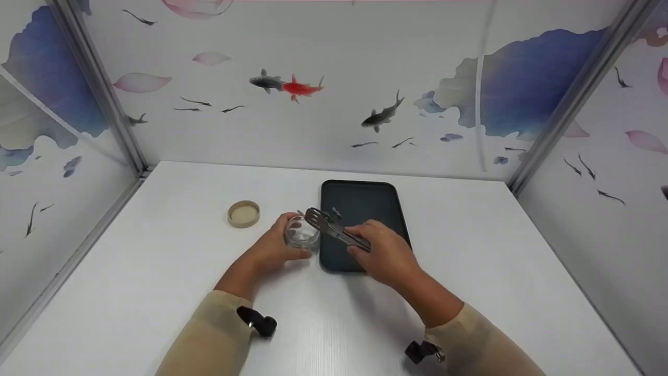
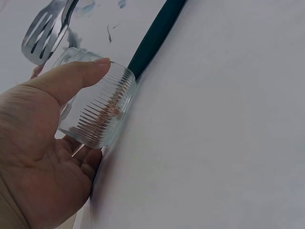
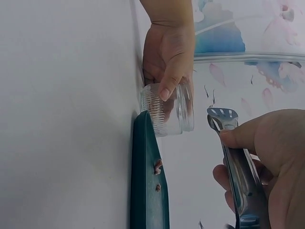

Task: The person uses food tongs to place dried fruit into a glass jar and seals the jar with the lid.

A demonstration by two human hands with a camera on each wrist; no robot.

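My left hand [image 1: 276, 243] grips a clear glass jar [image 1: 302, 239] at the tray's left edge, thumb on the near side and fingers behind. The jar is lidless, with ribbed glass near its base in the left wrist view. Brownish patches show through the glass; I cannot tell pieces from fingers there. Metal tongs [image 3: 243, 183] with slotted ends are held in my right hand [image 1: 386, 250], their tips above the jar's mouth. Whether the tips pinch anything is unclear. Small reddish-brown pieces [image 3: 158, 167] lie on the dark green tray [image 1: 360, 201].
A round beige lid [image 1: 243, 214] lies on the white table [image 1: 182, 250], left of the jar. Printed panels [image 1: 334, 130] with fish and petals stand at the back and both sides, joined by metal posts [image 1: 96, 89].
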